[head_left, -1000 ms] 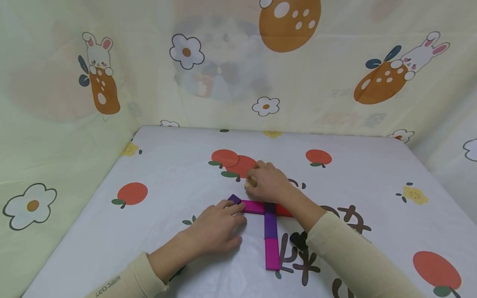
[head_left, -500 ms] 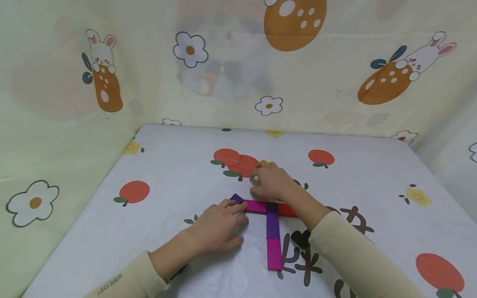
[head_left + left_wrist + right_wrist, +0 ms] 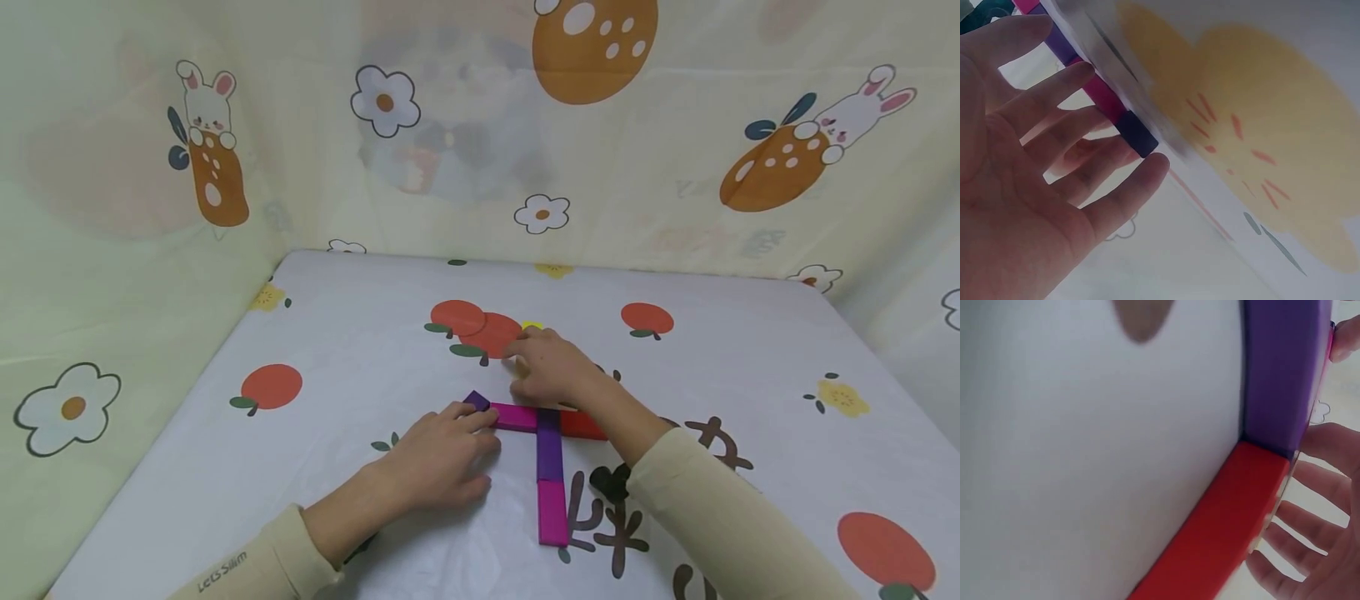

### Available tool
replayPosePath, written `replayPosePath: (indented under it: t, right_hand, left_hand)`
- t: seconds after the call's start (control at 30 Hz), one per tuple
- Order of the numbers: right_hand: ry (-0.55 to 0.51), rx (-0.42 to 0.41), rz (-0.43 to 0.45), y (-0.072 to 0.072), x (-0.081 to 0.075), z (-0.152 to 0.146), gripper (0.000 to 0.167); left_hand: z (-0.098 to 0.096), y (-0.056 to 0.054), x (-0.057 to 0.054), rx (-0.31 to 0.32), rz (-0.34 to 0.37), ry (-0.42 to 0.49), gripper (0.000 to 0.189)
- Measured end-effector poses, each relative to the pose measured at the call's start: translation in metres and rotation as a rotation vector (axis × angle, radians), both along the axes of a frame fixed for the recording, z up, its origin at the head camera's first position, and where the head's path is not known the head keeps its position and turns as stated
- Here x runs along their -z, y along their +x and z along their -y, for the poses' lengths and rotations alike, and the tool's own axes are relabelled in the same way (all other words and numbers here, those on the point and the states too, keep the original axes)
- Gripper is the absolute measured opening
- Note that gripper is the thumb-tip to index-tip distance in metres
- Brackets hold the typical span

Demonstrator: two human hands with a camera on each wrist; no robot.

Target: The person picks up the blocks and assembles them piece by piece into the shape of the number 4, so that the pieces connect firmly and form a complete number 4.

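Note:
My left hand [image 3: 442, 458] rests with lightly bent, spread fingers at the left end of a row of flat blocks. Its fingertips touch a dark purple block [image 3: 476, 401] and the magenta block [image 3: 513, 417] beside it. Over the middle of the layout is my right hand [image 3: 553, 367], its fingers spread in the right wrist view. A bit of yellow [image 3: 532, 325] shows just past its knuckles; the hand covers what lies beneath. Below it, a purple block [image 3: 549, 446] and a magenta block [image 3: 553, 512] run toward me, with a red block [image 3: 583, 425] to the right.
A white printed cloth [image 3: 360, 333] covers the table, and a patterned curtain [image 3: 465, 225] stands behind it. Beside my right sleeve lies a small black shape [image 3: 611, 483].
My right hand has shifted slightly right, and the tan piece between its fingers no longer shows clearly. Yellow has come into sight behind it. My left hand stays in place.

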State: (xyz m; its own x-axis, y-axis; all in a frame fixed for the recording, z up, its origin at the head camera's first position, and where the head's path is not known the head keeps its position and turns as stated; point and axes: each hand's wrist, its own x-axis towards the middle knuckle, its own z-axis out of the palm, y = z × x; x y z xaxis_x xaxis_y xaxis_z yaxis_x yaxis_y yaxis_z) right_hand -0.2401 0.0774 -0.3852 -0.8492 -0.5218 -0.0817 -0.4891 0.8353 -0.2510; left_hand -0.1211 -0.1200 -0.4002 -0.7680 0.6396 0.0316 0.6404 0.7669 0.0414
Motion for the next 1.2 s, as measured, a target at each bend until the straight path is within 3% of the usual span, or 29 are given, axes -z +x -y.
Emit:
replayPosePath:
  t: [0.37, 0.63, 1.2]
  right_hand:
    - [-0.067, -0.031, -0.140, -0.001, -0.003, 0.008, 0.041]
    - [-0.129, -0.036, -0.064, 0.005, -0.004, 0.014, 0.036]
    - [-0.099, -0.070, -0.059, 0.012, 0.000, 0.023, 0.031]
  left_hand:
    - [0.000, 0.000, 0.002, 0.006, -0.020, 0.007, 0.032]
    - [0.000, 0.000, 0.000, 0.010, -0.026, 0.008, 0.030]
    - [0.001, 0.000, -0.002, 0.012, -0.012, 0.012, 0.031]
